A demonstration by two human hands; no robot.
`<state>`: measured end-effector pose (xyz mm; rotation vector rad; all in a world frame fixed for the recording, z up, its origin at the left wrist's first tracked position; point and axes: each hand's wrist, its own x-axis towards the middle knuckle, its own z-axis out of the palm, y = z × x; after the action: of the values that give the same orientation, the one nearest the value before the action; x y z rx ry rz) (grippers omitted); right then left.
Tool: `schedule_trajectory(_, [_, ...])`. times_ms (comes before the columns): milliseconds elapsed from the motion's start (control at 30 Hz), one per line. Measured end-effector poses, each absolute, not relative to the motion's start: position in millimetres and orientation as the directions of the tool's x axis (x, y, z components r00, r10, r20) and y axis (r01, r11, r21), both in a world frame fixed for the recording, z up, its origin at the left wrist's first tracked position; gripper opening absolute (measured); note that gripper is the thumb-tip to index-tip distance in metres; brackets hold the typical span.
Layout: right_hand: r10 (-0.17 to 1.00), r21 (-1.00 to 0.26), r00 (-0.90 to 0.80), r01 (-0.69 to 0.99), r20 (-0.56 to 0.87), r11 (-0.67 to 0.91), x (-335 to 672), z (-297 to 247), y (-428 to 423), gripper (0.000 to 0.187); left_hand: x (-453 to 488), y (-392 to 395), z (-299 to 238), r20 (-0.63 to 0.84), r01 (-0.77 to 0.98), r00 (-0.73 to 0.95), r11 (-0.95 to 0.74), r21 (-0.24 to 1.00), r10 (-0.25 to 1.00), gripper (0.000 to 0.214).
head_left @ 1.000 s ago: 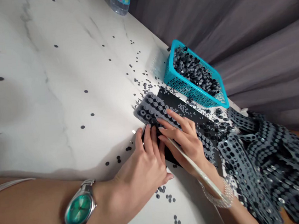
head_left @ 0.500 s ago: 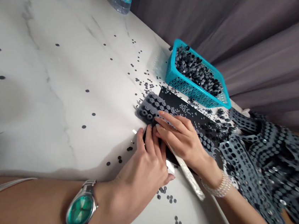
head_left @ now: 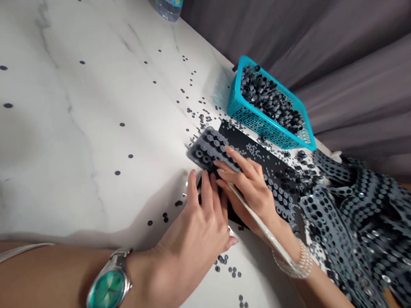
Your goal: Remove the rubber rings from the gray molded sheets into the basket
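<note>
Two bare hands, both on a dark grey perforated rubber sheet (head_left: 208, 149) at the edge of a white marble worktop (head_left: 58, 115); black rings sit in its holes. The sheet's far end lies clear of the hands, and its near end disappears under the fingers.

Left hand (head_left: 196, 238), below a steel wristwatch with a teal dial (head_left: 106, 294): fingers slightly spread, tips pressing down on the sheet's near end. Cannot tell whether they clamp it, as the underside is hidden.

Right hand (head_left: 251, 200), above a pearl bracelet (head_left: 294, 264): fingers close together, lying across the sheet just beside the left hand. A narrow white strip (head_left: 260, 226) runs along the palm side and appears held there.

Flat black strip (head_left: 261, 160) alongside the sheet, dotted with small grey bits. Loose small black rings (head_left: 202, 120) scattered across the worktop. Teal plastic basket (head_left: 257, 126) of dark grey rubber pieces just beyond. Heap of grey perforated sheets (head_left: 355, 216) to the right.

Technique, as judged: even fingertip pressure, sheet kept flat and square, so rings stay seated.
</note>
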<state>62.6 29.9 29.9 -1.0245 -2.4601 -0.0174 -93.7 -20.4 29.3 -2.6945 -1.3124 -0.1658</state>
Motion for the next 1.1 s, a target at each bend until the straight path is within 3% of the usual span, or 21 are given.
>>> schedule_trajectory(167, [0.697,-0.165,-0.581,0.707,0.420,0.688,74,33,22,0.018,-96,-20,30,0.174,0.787,0.616,-0.613,-0.077,0.769,0.067])
schedule_trajectory(500, [0.637,-0.171,-0.653,0.631,0.410,0.757,73,39,33,0.023,-95,-22,23,0.120,0.793,0.602,-0.608,0.026,0.790,0.071])
schedule_trajectory(933, [0.624,-0.167,-0.688,0.612,0.370,0.773,72,42,40,0.021,-100,-27,25,0.175,0.800,0.595,-0.599,-0.033,0.785,0.069])
schedule_trajectory(1100, [0.613,-0.175,-0.688,0.598,0.387,0.782,74,40,39,0.025,-102,-26,24,0.173,0.822,0.568,-0.566,-0.064,0.805,0.086])
